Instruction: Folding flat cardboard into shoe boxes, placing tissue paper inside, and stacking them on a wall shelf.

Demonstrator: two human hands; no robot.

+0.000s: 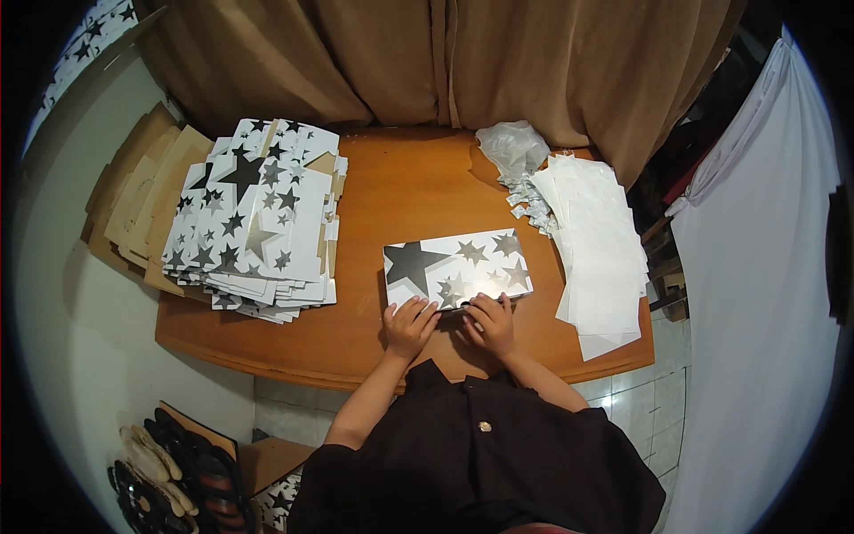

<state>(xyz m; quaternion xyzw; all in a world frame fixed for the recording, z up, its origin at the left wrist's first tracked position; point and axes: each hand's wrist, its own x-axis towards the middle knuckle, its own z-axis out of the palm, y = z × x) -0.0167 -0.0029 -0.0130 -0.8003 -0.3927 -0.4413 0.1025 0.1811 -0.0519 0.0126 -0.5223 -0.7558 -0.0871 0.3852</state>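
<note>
A closed white box [458, 267] with black and grey stars lies in front of me on the wooden table, its long side toward me. At its near left corner, my left hand [410, 327] has its fingers curled over the front edge. My right hand [490, 324] grips the same edge right of the middle, fingertips on the lid. Both thumbs are low along the box's front face, which is mostly hidden from above.
Flat star-printed cardboard blanks [249, 214] are stacked at the table's left, beside plain brown cardboard [147, 191]. On the right lie white paper sheets [596, 249], small packets [529, 203] and a clear plastic bag [513, 147]. A brown curtain [400, 62] hangs behind.
</note>
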